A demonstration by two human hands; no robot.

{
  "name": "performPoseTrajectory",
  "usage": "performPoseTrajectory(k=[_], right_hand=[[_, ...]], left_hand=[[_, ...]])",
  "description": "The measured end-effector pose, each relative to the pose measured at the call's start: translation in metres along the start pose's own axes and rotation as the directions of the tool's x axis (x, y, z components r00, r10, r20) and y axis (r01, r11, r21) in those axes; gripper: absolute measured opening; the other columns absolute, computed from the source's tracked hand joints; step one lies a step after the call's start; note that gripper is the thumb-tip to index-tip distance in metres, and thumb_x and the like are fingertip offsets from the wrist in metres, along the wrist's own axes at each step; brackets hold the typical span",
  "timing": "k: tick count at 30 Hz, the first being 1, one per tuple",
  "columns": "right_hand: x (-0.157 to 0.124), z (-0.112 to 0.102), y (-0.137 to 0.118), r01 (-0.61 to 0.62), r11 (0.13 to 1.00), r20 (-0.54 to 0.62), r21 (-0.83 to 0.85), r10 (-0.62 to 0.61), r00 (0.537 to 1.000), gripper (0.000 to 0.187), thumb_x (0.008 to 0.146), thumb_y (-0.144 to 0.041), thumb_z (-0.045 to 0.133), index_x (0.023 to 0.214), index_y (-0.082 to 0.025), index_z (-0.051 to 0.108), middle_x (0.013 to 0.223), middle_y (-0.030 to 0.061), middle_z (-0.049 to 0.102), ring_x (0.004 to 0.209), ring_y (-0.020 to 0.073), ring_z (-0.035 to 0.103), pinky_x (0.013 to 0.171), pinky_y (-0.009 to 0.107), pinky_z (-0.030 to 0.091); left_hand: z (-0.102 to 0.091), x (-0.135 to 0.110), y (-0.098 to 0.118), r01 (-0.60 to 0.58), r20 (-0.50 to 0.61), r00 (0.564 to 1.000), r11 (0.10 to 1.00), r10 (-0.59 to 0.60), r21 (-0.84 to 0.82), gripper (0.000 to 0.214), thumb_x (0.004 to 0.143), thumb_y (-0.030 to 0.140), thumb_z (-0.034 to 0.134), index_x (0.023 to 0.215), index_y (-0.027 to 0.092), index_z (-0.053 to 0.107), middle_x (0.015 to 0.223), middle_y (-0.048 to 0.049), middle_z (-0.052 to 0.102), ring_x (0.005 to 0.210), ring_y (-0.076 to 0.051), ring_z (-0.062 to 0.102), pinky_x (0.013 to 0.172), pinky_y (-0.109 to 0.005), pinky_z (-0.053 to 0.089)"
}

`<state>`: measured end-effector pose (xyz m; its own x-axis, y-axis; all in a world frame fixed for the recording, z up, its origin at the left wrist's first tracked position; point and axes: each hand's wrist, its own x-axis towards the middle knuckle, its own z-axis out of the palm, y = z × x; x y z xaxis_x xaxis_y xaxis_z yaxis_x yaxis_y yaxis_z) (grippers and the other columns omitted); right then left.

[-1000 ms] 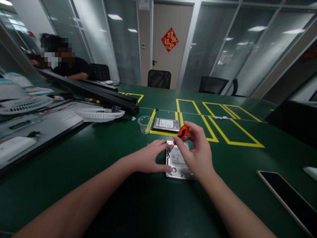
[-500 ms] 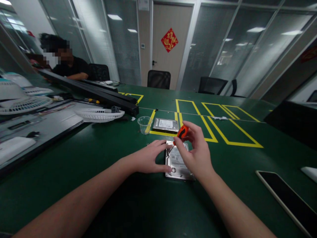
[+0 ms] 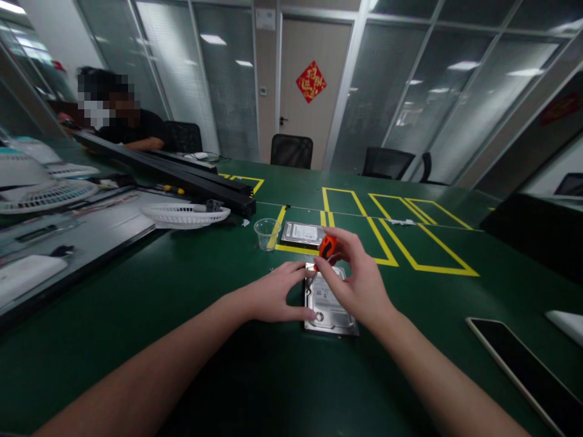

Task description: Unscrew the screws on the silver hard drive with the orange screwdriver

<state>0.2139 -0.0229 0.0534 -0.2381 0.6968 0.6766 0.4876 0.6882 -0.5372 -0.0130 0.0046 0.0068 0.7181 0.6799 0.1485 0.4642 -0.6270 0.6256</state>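
A silver hard drive [image 3: 328,306] lies flat on the green table [image 3: 191,285] in front of me. My left hand [image 3: 273,294] grips its left edge, thumb at the near corner and fingers at the far corner. My right hand [image 3: 357,279] pinches an orange-handled screwdriver [image 3: 326,247], whose thin shaft points down at the drive's far left corner. A second hard drive [image 3: 304,233] lies farther back on a yellow tape line.
A clear plastic cup [image 3: 266,233] stands left of the second drive. A white fan grille [image 3: 184,213] and long black bars [image 3: 182,176] lie to the left, where another person [image 3: 122,118] sits. A dark tablet [image 3: 523,370] lies at the right.
The screwdriver handle has shifted slightly left and turned in my right fingers. My left hand keeps its hold on the drive. The view has tilted down a little.
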Motion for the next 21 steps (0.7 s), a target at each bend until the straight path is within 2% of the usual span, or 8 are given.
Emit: performPoseTrajectory(k=[4, 7, 11, 18, 21], right_hand=[[-0.011, 0.000, 0.013, 0.047, 0.999, -0.078, -0.017, -0.048, 0.996, 0.054, 0.100, -0.027, 0.073, 0.149, -0.031, 0.054, 0.115, 0.0046, 0.074, 0.091, 0.0208, 0.076, 0.082, 0.042, 0.067], [-0.016, 0.003, 0.023, 0.015, 1.000, -0.148, -0.005, -0.016, 0.989, 0.056, 0.099, -0.030, 0.076, 0.151, -0.032, 0.054, 0.119, 0.0054, 0.073, 0.094, 0.0220, 0.076, 0.087, 0.046, 0.067], [-0.019, 0.007, 0.028, 0.006, 1.000, -0.203, -0.003, -0.007, 0.979, 0.056, 0.096, -0.032, 0.081, 0.148, -0.034, 0.058, 0.113, 0.0034, 0.072, 0.093, 0.0223, 0.075, 0.089, 0.047, 0.066], [-0.027, 0.011, 0.024, -0.053, 0.998, -0.234, 0.040, 0.061, 0.970, 0.057, 0.101, -0.029, 0.073, 0.154, -0.033, 0.053, 0.126, 0.0078, 0.072, 0.103, 0.0245, 0.076, 0.094, 0.048, 0.066], [-0.023, 0.010, 0.022, -0.044, 0.999, -0.208, 0.025, 0.048, 0.977, 0.056, 0.101, -0.028, 0.070, 0.154, -0.031, 0.051, 0.126, 0.0084, 0.073, 0.105, 0.0247, 0.077, 0.095, 0.048, 0.066]], left_hand=[[-0.001, 0.000, 0.001, 0.005, 0.004, 1.000, 1.000, -0.005, 0.012, 0.093, 0.086, 0.070, 0.086, 0.162, 0.027, 0.054, 0.176, -0.0169, 0.041, 0.163, -0.043, 0.038, 0.132, -0.064, 0.036], [-0.001, 0.000, 0.002, 0.017, 0.011, 1.000, 1.000, -0.017, 0.012, 0.094, 0.085, 0.071, 0.087, 0.162, 0.027, 0.054, 0.177, -0.0171, 0.041, 0.163, -0.044, 0.037, 0.132, -0.064, 0.036], [0.000, 0.000, 0.001, 0.029, 0.014, 0.999, 1.000, -0.029, 0.012, 0.096, 0.085, 0.071, 0.087, 0.163, 0.027, 0.053, 0.177, -0.0172, 0.041, 0.163, -0.045, 0.038, 0.133, -0.065, 0.035], [-0.001, -0.001, 0.002, 0.065, 0.035, 0.997, 0.998, -0.066, 0.022, 0.099, 0.086, 0.073, 0.085, 0.166, 0.026, 0.051, 0.179, -0.0193, 0.037, 0.165, -0.045, 0.034, 0.133, -0.066, 0.033], [-0.001, -0.001, 0.002, 0.056, 0.029, 0.998, 0.998, -0.056, 0.017, 0.099, 0.086, 0.074, 0.085, 0.166, 0.026, 0.051, 0.178, -0.0183, 0.038, 0.165, -0.046, 0.035, 0.133, -0.066, 0.035]])
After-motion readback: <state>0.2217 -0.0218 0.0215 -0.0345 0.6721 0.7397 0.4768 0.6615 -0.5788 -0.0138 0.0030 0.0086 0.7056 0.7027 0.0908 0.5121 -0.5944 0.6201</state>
